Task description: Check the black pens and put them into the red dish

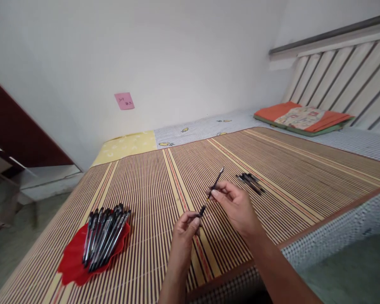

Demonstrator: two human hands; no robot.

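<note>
My two hands meet over a striped bamboo mat on a bed. My right hand pinches a thin dark pen near its middle, the pen slanting up and away. My left hand is closed on the pen's lower end, where a small dark piece shows at the fingertips. Several black pens lie bunched on a red plate to the left of my hands. A small group of dark pen parts lies on the mat just right of my right hand.
A folded orange and patterned cloth rests at the far right of the bed by a slatted headboard. A pink note sticks on the white wall. The bed's edge runs close at the right; dark furniture stands left.
</note>
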